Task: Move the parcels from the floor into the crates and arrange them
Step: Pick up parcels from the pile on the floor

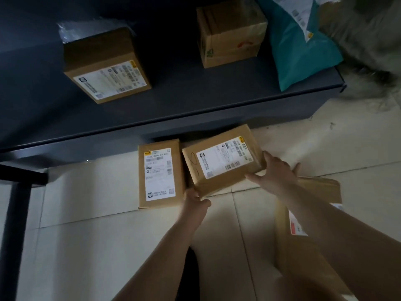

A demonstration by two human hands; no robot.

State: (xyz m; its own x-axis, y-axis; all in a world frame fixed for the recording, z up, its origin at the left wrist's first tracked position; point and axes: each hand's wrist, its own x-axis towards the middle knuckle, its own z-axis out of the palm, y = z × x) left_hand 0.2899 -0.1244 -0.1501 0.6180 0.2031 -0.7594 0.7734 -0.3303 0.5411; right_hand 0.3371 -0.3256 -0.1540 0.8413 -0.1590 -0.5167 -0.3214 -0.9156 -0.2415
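- Head view: you are in the pick-up step. Both your hands are on the tilted parcel (221, 161), which lies on the tiled floor (86, 213) just in front of the dark crate (173, 109).
- Your left hand (193, 197) grips the near left corner of this parcel, with the fingers curled under the edge.
- Your right hand (275, 172) holds the right end; the thumb lies along the near edge and the fingers spread around the far corner. So both hands are closed on the same parcel.
- I cannot tell whether the parcel is already off the floor or only tipped; its near edge seems a little raised.
- Just left of the tilted parcel, touching it, the narrow parcel (160, 173) lies flat on the floor, also in front of the dark crate.
- Near your right arm, further from the dark crate, a large flat parcel (303, 246) waits on the floor, partly hidden by the arm.
- Inside the dark crate there are already a labelled box (106, 66) at the left, a taller box (230, 33) in the middle and a teal mailer bag (303, 51) at the right.
- In my judgement the next move needs a level lift over the near wall of the crate, and the free space between the labelled box and the taller box looks suitable for putting it down.
- Take care that the narrow parcel is not dragged along.
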